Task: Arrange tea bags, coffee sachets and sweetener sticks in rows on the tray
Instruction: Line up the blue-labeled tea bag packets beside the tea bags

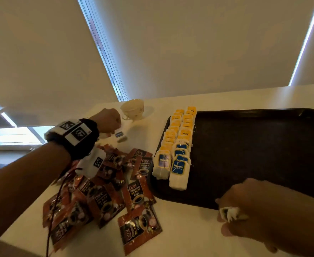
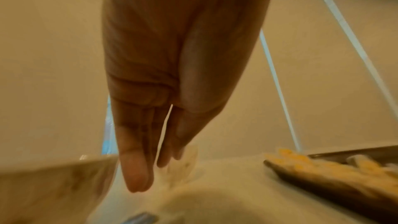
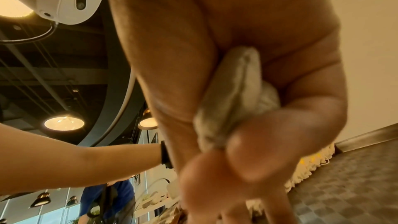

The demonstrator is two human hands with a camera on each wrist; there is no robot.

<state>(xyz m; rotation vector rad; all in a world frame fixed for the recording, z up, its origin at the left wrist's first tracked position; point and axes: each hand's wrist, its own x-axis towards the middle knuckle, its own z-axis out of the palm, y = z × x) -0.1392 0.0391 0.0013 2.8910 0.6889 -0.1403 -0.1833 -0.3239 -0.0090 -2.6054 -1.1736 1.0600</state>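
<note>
A dark tray (image 1: 254, 154) lies on the white table, with two rows of tea bags (image 1: 178, 145) along its left side. Left of it is a loose heap of brown coffee sachets (image 1: 106, 191). My left hand (image 1: 111, 131) reaches beyond the heap and pinches a white tea bag (image 1: 104, 134), whose blue tag (image 1: 120, 134) hangs above its own shadow. The left wrist view is blurred: my left hand (image 2: 165, 159) has its thumb and fingers close together. My right hand (image 1: 232, 216) hovers at the tray's front edge, gripping a bunch of tea bags (image 3: 232, 100).
A pale teacup (image 1: 132, 109) stands just beyond my left hand, near the table's far edge. Closed roller blinds rise behind the table. The tray's rim (image 2: 323, 181) and yellow tags (image 2: 323, 164) lie to the right of my left hand. A person in blue (image 3: 107, 198) stands far off.
</note>
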